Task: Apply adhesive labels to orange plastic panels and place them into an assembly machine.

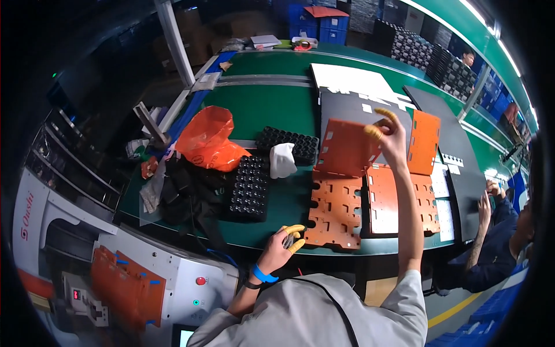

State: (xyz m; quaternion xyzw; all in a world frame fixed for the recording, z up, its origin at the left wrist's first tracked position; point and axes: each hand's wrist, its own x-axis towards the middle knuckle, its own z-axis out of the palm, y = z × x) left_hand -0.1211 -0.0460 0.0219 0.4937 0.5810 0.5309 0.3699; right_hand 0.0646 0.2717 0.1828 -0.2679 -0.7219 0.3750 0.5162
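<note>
My left hand (276, 253), with yellow finger covers and a blue wrist strap, is at the table's front edge. Its fingers curl around a small greyish thing too indistinct to name. Just right of it lies an orange fixture plate (335, 211) with cut-outs, its hinged orange lid (346, 147) standing raised behind. My right hand (391, 137) reaches over the lid's upper right corner, thumb and forefinger apart, with nothing visible between them. Beneath my right forearm is a second orange fixture (383, 199), its lid (424, 141) raised too.
A dark grey board with white strips (341, 107) lies behind the fixtures. Black cell trays (248, 194), a crumpled white cloth (282, 160) and an orange bag (211, 141) are at left. A machine (191, 277) flanks my left side. A co-worker (497, 237) works at the right.
</note>
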